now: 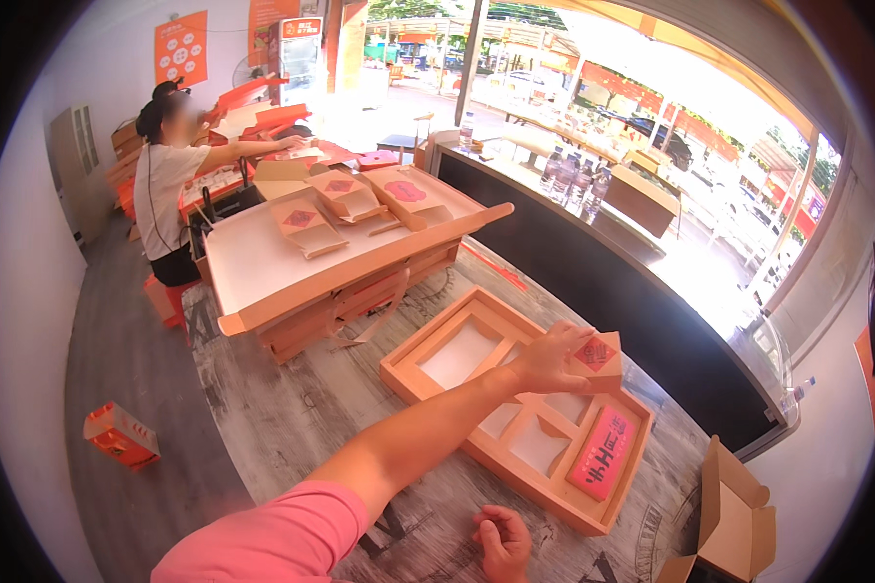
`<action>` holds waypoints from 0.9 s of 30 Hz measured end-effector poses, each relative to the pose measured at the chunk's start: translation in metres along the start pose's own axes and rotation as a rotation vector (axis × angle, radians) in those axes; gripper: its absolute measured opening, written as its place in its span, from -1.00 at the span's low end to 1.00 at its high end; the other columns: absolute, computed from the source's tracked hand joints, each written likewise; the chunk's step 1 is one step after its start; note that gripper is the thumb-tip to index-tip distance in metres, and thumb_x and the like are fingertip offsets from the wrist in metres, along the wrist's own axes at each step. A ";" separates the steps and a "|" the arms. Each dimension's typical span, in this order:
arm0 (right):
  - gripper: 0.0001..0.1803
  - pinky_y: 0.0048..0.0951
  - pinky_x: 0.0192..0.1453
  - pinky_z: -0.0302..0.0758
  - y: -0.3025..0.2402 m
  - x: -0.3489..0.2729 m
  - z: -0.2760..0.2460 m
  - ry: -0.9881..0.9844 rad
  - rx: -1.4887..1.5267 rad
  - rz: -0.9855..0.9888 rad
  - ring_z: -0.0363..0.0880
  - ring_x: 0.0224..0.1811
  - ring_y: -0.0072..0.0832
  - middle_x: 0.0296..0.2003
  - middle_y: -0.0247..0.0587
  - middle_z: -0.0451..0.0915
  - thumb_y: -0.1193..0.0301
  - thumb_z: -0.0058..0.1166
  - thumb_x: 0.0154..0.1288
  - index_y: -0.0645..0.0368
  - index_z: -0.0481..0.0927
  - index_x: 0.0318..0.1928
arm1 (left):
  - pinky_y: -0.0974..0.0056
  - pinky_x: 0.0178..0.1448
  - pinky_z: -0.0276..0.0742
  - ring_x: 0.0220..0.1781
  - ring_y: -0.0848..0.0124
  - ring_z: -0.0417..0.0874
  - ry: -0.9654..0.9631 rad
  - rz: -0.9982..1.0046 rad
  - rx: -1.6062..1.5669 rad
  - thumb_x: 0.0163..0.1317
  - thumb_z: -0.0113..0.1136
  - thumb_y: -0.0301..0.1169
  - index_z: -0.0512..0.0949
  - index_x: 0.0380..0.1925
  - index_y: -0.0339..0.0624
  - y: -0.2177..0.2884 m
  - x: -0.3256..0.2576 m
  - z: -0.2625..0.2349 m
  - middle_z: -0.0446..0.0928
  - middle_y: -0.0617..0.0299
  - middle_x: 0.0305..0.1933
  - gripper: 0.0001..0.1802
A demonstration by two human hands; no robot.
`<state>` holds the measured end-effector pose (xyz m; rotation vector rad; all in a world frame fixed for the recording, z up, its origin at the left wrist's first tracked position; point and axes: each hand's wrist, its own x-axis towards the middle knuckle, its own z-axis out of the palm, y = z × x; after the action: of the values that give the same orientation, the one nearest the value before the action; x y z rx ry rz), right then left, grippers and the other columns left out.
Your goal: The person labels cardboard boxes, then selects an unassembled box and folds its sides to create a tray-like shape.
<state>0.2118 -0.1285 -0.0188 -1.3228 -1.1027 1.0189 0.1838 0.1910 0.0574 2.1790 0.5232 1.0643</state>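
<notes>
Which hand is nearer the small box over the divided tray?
Left. The left hand holds the small box; the right hand is apart, on the near side of the divided tray.

before you on the table (262, 418) lay the tray (530, 479), a packet (601, 451) in its right end; leftward, boxes (345, 196) sat on a carton (243, 255).

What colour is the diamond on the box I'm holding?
The diamond is red, best seen in head view.

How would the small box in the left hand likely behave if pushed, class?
The small box probably holds its shape but could dent, given its folded card walls. Its flat faces suggest it would slide rather than roll.
</notes>
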 end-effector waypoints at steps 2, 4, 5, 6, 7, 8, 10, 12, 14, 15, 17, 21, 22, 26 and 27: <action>-0.71 -0.38 0.09 0.56 -0.005 -0.003 0.005 0.011 0.003 0.036 0.58 -0.04 -0.44 -0.07 -0.22 0.63 0.48 0.14 0.47 0.27 0.58 0.14 | 0.12 0.31 0.60 0.42 0.08 0.41 0.043 -0.046 -0.064 -0.04 0.62 -0.02 0.26 0.48 -0.17 0.024 -0.015 -0.018 0.33 -0.05 0.36 0.11; -0.64 -0.38 0.11 0.55 -0.003 -0.002 0.003 -0.017 0.168 0.126 0.57 -0.02 -0.45 -0.04 -0.22 0.62 0.51 0.11 0.47 0.28 0.52 0.22 | 0.12 0.31 0.61 0.43 0.11 0.40 0.098 -0.027 -0.100 -0.07 0.65 0.06 0.23 0.50 -0.13 0.048 -0.036 -0.033 0.31 -0.03 0.38 0.19; -0.60 -0.36 0.14 0.54 -0.005 0.000 0.003 -0.014 0.167 0.051 0.57 0.01 -0.43 -0.01 -0.19 0.61 0.52 0.09 0.46 0.29 0.46 0.27 | 0.11 0.31 0.61 0.43 0.12 0.40 0.131 0.018 -0.095 -0.09 0.66 0.09 0.22 0.51 -0.11 0.061 -0.058 -0.043 0.30 -0.02 0.39 0.22; -0.54 -0.34 0.18 0.53 -0.006 0.002 0.001 0.001 0.166 -0.022 0.56 0.05 -0.41 0.03 -0.17 0.60 0.52 0.07 0.46 0.30 0.41 0.32 | 0.11 0.31 0.61 0.43 0.13 0.40 0.155 0.065 -0.099 -0.10 0.67 0.11 0.20 0.52 -0.08 0.074 -0.079 -0.048 0.29 -0.01 0.40 0.24; -0.49 -0.32 0.21 0.52 -0.007 0.002 0.001 0.019 0.168 -0.096 0.56 0.08 -0.39 0.07 -0.15 0.59 0.53 0.05 0.46 0.31 0.35 0.37 | 0.09 0.32 0.59 0.43 0.10 0.40 0.145 0.015 -0.093 -0.11 0.67 0.11 0.21 0.51 -0.11 0.090 -0.103 -0.056 0.30 -0.02 0.40 0.24; -0.46 -0.29 0.24 0.50 -0.013 0.003 0.003 0.053 0.141 -0.139 0.55 0.11 -0.36 0.09 -0.13 0.58 0.53 0.04 0.45 0.31 0.31 0.40 | 0.07 0.34 0.56 0.43 0.08 0.40 0.133 -0.033 -0.092 -0.11 0.68 0.12 0.22 0.49 -0.15 0.100 -0.128 -0.062 0.31 -0.03 0.40 0.24; -0.39 -0.24 0.31 0.47 -0.029 0.002 0.009 0.107 0.074 -0.218 0.54 0.16 -0.32 0.13 -0.09 0.55 0.53 0.03 0.44 0.31 0.24 0.45 | 0.03 0.39 0.48 0.37 -0.02 0.43 0.168 0.070 0.188 -0.15 0.72 0.00 0.24 0.47 -0.22 0.104 -0.175 -0.072 0.32 -0.06 0.33 0.23; -0.37 -0.22 0.36 0.43 -0.003 0.002 0.000 0.108 0.087 -0.226 0.52 0.23 -0.30 0.19 -0.05 0.52 0.51 0.05 0.43 0.32 0.23 0.46 | 0.01 0.42 0.45 0.38 -0.05 0.42 0.121 0.045 0.158 -0.13 0.70 0.02 0.24 0.45 -0.25 0.108 -0.201 -0.062 0.32 -0.07 0.33 0.21; -0.36 -0.22 0.39 0.41 -0.003 0.004 0.002 0.116 0.034 -0.249 0.50 0.27 -0.29 0.22 -0.03 0.50 0.49 0.07 0.42 0.33 0.23 0.46 | 0.00 0.43 0.43 0.38 -0.07 0.42 0.093 0.006 0.153 -0.11 0.68 0.05 0.25 0.43 -0.26 0.111 -0.221 -0.048 0.32 -0.09 0.34 0.19; -0.35 -0.22 0.39 0.41 -0.014 0.003 0.007 0.143 -0.032 -0.273 0.50 0.27 -0.29 0.22 -0.02 0.50 0.49 0.08 0.42 0.34 0.23 0.46 | 0.00 0.43 0.43 0.39 -0.07 0.41 0.081 -0.007 0.150 -0.10 0.67 0.07 0.25 0.43 -0.27 0.111 -0.229 -0.042 0.32 -0.09 0.35 0.19; -0.32 -0.23 0.38 0.42 -0.013 0.005 0.003 0.170 -0.087 -0.308 0.49 0.27 -0.29 0.24 -0.01 0.48 0.48 0.10 0.41 0.36 0.21 0.47 | 0.01 0.42 0.43 0.38 -0.05 0.44 0.080 0.007 0.098 -0.02 0.62 0.09 0.28 0.40 -0.27 0.113 -0.232 -0.036 0.34 -0.09 0.35 0.11; -0.20 -0.24 0.26 0.46 -0.006 0.000 0.001 0.296 -0.156 -0.248 0.50 0.14 -0.23 0.28 0.02 0.45 0.46 0.14 0.41 0.37 0.12 0.55 | 0.07 0.41 0.42 0.34 0.06 0.50 0.086 -0.012 -0.153 0.26 0.46 -0.02 0.41 0.30 -0.23 0.093 -0.243 -0.034 0.42 -0.04 0.31 -0.23; -0.20 -0.23 0.25 0.46 -0.008 -0.002 -0.002 0.266 -0.161 -0.189 0.51 0.14 -0.20 0.29 0.04 0.45 0.46 0.14 0.41 0.37 0.12 0.56 | 0.09 0.41 0.42 0.34 0.09 0.50 0.084 -0.035 -0.231 0.33 0.42 -0.07 0.44 0.26 -0.22 0.086 -0.249 -0.036 0.44 -0.03 0.29 -0.34; -0.28 -0.09 0.27 0.47 -0.033 -0.001 0.005 0.270 -0.481 -0.306 0.56 0.18 -0.06 0.25 0.17 0.51 0.43 0.17 0.43 0.41 0.24 0.50 | 0.16 0.36 0.42 0.27 0.19 0.53 0.102 -0.061 -0.372 0.44 0.30 -0.23 0.52 0.09 -0.21 0.083 -0.249 -0.038 0.50 0.05 0.19 -0.63; -0.29 -0.06 0.28 0.47 -0.033 0.001 0.004 0.260 -0.543 -0.330 0.56 0.19 -0.04 0.24 0.20 0.51 0.42 0.18 0.42 0.42 0.26 0.49 | 0.17 0.33 0.44 0.24 0.21 0.54 0.114 -0.054 -0.382 0.43 0.30 -0.25 0.53 0.05 -0.22 0.084 -0.246 -0.039 0.51 0.08 0.14 -0.66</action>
<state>0.2060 -0.1275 0.0137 -1.5727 -1.3904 0.2962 0.0127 -0.0001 0.0001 1.7703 0.3892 1.1581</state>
